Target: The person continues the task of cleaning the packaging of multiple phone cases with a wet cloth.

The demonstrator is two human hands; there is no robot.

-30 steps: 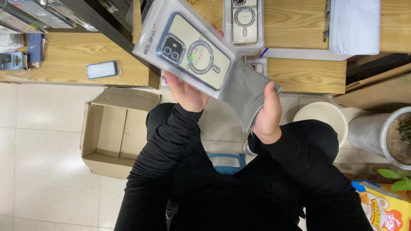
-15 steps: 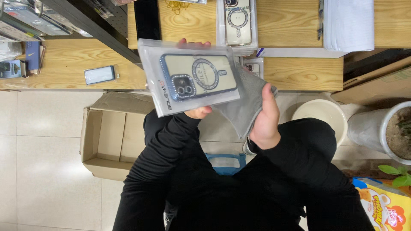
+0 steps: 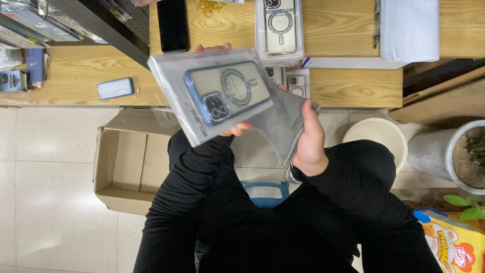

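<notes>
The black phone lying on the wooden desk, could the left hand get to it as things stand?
Probably not right away. The left hand is occupied, holding the bagged phone case, which sits between it and the black phone on the wooden desk. Nothing covers the phone itself, so a freed hand could likely reach it.

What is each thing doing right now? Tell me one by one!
Phone case: sealed in a clear bag, tilted, held up by the left hand.
Grey cloth: crumpled, gripped in the right hand.
Cardboard box: open, flaps out, on the floor.
Black phone: screen dark, flat on the desk.
Second case: bagged, lying on the desk.
</notes>
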